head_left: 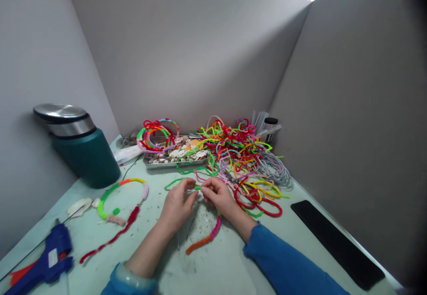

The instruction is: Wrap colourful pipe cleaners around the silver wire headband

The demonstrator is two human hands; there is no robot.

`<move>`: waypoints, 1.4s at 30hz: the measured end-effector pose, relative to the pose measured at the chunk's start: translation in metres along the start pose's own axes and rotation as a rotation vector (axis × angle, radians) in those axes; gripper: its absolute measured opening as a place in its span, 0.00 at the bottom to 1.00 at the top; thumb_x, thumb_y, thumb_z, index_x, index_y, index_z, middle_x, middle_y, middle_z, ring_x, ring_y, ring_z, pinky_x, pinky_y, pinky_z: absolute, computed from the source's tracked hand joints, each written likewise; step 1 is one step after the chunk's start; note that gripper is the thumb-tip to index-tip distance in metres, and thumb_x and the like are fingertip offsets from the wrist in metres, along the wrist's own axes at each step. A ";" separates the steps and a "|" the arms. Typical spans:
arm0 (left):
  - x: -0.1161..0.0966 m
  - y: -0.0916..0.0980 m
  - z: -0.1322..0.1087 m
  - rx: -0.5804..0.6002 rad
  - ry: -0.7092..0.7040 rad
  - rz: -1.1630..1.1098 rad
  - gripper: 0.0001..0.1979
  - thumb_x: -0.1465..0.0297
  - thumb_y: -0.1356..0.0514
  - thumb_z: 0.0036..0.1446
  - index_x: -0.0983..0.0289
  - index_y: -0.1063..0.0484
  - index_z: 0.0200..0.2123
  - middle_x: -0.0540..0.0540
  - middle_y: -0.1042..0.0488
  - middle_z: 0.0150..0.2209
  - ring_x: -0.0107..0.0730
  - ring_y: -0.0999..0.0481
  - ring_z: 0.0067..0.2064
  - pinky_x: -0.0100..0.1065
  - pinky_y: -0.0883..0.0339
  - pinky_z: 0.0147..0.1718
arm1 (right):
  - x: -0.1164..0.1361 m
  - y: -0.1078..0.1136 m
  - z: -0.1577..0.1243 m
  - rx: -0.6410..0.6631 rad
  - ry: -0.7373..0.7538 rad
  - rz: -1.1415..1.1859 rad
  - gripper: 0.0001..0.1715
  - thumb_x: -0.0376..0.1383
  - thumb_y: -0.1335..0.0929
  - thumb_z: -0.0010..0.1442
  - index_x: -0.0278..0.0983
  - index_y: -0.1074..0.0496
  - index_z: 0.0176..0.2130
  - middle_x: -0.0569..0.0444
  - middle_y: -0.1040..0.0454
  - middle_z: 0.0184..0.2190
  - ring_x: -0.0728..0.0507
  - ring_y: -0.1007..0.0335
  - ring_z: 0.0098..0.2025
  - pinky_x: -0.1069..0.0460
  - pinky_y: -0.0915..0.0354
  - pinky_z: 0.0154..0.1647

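Observation:
Over the middle of the table, my left hand point(176, 204) and my right hand point(218, 195) meet with their fingertips nearly touching. Both pinch a green pipe cleaner point(198, 187), and a loose green end sticks out to the left behind my left fingers. Below my right hand hangs a curved strip wrapped in green, pink and orange point(213, 234); its upper part is hidden by that hand. To the left lies an open ring of multicoloured pipe cleaner point(105, 198), with a red pipe cleaner point(115, 238) trailing from its right end.
A blue glue gun point(55, 252) and a teal bottle point(88, 157) stand at left. Behind my hands are a metal tray point(167, 165) of shells, finished rings point(155, 137) and a tangled pipe cleaner heap point(233, 137). Red-handled scissors point(271, 207) and a black bar point(336, 244) lie right.

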State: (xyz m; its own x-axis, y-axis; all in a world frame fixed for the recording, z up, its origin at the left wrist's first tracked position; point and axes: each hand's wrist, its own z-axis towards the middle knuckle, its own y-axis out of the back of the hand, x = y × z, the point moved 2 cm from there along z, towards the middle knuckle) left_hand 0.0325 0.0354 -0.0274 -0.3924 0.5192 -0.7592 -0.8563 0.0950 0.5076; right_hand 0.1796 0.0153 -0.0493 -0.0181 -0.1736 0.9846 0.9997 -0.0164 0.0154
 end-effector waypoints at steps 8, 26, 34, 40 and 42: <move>0.010 -0.003 0.000 0.093 0.255 0.018 0.13 0.59 0.44 0.49 0.63 0.30 0.25 0.48 0.30 0.18 0.28 0.31 0.20 0.27 0.42 0.22 | -0.002 0.000 0.001 0.010 0.005 -0.010 0.09 0.38 0.34 0.53 0.35 0.35 0.29 0.62 0.38 0.16 0.54 0.46 0.17 0.59 0.50 0.17; 0.018 -0.011 0.003 0.068 0.464 -0.475 0.13 0.63 0.36 0.41 0.67 0.30 0.27 0.47 0.32 0.17 0.22 0.36 0.17 0.24 0.44 0.16 | 0.002 -0.001 0.001 0.032 0.021 -0.020 0.08 0.38 0.34 0.53 0.35 0.35 0.27 0.62 0.38 0.15 0.54 0.47 0.16 0.58 0.51 0.17; 0.016 -0.006 0.003 0.012 0.449 -0.385 0.13 0.64 0.36 0.41 0.67 0.27 0.28 0.49 0.29 0.21 0.23 0.34 0.18 0.25 0.41 0.18 | 0.000 -0.001 0.001 0.054 0.006 -0.006 0.09 0.38 0.34 0.53 0.35 0.36 0.28 0.62 0.38 0.15 0.54 0.46 0.17 0.58 0.50 0.17; 0.016 -0.008 0.004 0.052 0.424 -0.442 0.12 0.65 0.37 0.42 0.67 0.28 0.29 0.48 0.30 0.20 0.23 0.34 0.18 0.25 0.41 0.18 | 0.001 0.000 0.001 0.036 -0.019 -0.021 0.08 0.39 0.34 0.53 0.35 0.35 0.28 0.63 0.38 0.15 0.54 0.47 0.16 0.59 0.51 0.17; 0.015 -0.008 0.004 0.060 0.429 -0.486 0.12 0.65 0.37 0.41 0.67 0.28 0.29 0.48 0.29 0.21 0.23 0.33 0.18 0.25 0.40 0.18 | 0.001 0.000 0.001 0.033 -0.031 -0.011 0.09 0.39 0.34 0.53 0.35 0.35 0.28 0.63 0.38 0.15 0.55 0.48 0.16 0.59 0.51 0.16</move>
State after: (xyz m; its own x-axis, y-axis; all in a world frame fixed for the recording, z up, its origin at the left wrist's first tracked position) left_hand 0.0350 0.0463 -0.0415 -0.0751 0.0212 -0.9970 -0.9548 0.2868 0.0780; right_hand 0.1794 0.0160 -0.0483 -0.0295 -0.1433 0.9892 0.9994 0.0147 0.0319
